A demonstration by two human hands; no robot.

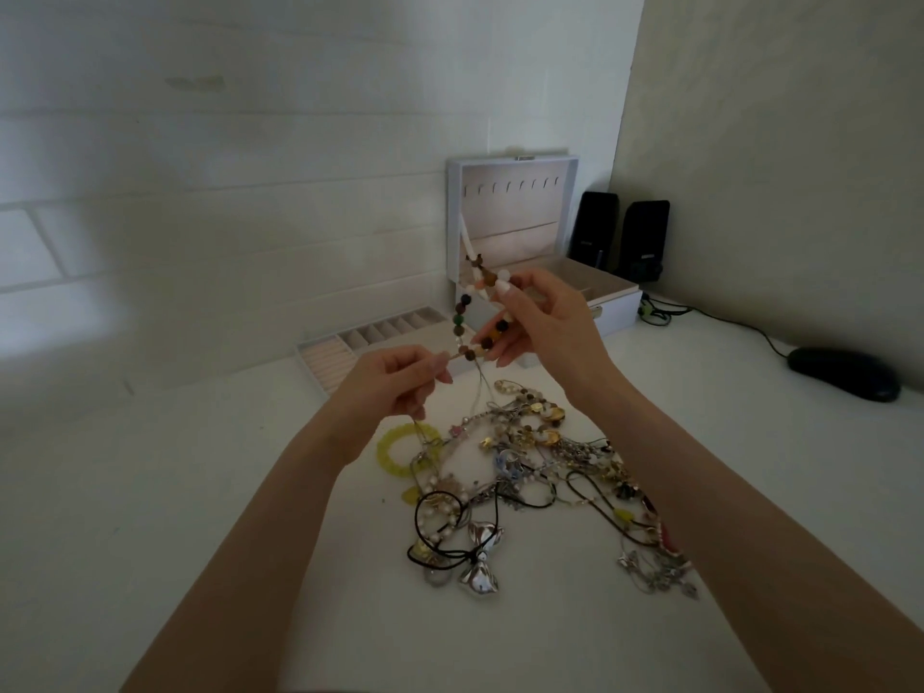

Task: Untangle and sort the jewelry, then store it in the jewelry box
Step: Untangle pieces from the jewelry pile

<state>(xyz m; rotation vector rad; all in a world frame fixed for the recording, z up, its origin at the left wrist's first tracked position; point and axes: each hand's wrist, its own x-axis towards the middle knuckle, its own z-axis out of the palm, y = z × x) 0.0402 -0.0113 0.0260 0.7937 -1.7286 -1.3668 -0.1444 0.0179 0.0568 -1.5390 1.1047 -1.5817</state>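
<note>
So that snags hang free, a beaded necklace (459,308) is pinched by left hand (400,380) and right hand (545,322), jewelry tangle (525,457) below them.

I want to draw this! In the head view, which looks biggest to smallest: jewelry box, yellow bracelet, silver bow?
1. jewelry box
2. silver bow and yellow bracelet: about alike; the bow lies nearer the camera, so no ranking.

The beaded strand (462,312) I hold runs brown, green, orange and white. Near me lie a yellow bracelet (400,448), silver bow (481,562) and black cord (440,527); far off, the white box (515,212).
</note>
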